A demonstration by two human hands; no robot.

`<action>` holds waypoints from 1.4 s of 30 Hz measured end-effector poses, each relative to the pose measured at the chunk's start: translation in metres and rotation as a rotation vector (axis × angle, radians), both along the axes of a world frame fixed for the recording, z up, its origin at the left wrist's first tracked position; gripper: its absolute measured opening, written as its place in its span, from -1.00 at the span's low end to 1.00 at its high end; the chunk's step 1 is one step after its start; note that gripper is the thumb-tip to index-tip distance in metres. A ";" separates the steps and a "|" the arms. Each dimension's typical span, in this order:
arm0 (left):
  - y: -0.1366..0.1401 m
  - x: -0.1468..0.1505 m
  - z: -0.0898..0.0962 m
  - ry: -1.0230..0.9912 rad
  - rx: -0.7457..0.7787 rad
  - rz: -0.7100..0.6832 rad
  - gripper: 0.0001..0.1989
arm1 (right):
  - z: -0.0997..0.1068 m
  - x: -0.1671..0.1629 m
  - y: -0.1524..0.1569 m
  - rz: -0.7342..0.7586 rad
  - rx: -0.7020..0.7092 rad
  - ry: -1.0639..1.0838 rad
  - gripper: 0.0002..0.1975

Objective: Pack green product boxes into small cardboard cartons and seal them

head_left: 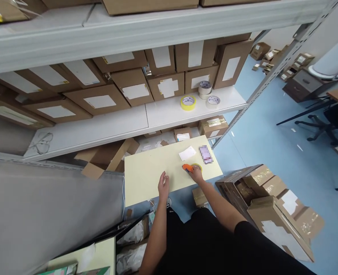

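The right hand [197, 175] is closed around an orange tool [187, 167], perhaps a cutter, over the right half of a pale yellow table [146, 175]. The left hand [163, 185] is half open near the table's close edge, with nothing visible in it. If the tool does have a blade, a slip leftward could nick that hand; a careless sweep of the right wrist could knock the yellow tape roll [198, 165], partly hidden behind the hand, off its place. The tool's long axis runs mostly across the table, its free end pointing left and slightly away from the person; whether that end is sharp, I cannot tell. Beyond lie a white card [187, 153] and a blurred purple object [205, 154], then a shelf [114, 128] of cardboard boxes [99, 100].
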State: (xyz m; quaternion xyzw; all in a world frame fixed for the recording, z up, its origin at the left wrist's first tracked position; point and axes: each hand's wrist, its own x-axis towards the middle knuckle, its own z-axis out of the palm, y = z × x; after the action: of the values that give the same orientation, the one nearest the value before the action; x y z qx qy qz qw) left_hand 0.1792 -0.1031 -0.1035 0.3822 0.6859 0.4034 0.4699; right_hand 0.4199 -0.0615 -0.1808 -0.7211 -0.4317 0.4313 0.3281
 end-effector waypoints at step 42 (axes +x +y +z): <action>0.083 -0.185 0.200 -0.181 0.448 -0.858 -0.73 | 0.241 -0.187 -0.033 0.373 0.385 -0.015 -0.39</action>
State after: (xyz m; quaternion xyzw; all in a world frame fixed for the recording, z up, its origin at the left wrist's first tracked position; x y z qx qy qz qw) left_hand -0.0062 -0.0198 0.0968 0.6853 0.3192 0.3428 0.5576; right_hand 0.2326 -0.0947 0.0604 -0.5563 -0.6337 0.3891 0.3709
